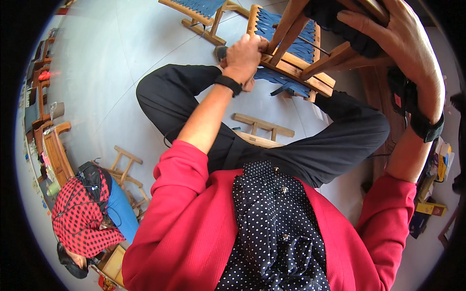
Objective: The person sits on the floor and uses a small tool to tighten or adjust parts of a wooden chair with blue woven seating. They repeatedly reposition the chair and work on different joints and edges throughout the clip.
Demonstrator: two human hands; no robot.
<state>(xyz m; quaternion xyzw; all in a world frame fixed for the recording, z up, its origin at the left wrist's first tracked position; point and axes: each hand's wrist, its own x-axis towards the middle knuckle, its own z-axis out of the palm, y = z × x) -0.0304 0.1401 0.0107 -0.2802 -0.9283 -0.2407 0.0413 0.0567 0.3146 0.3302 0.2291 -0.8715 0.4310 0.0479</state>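
Note:
In front of me is a wooden stool frame (296, 68) with crossing legs and blue woven straps (269, 26). My left hand (242, 56) is closed in a fist at the left end of its crossbar, against a leg. What lies inside the fist is partly hidden. A thin metal rod (306, 41) runs between the legs. My right hand (405, 39) grasps the upper right of the frame, thumb stretched over a black bundle (335, 22); its other fingertips are hidden. Loose blue strap ends (286, 89) hang under the crossbar.
Another blue-strapped stool (194, 7) stands at the far left. Between my black-trousered legs is a small wooden frame (262, 131). A person in a red checked shirt (80, 218) bends at the left near wooden frames (124, 167). Boxes (432, 208) are at the right.

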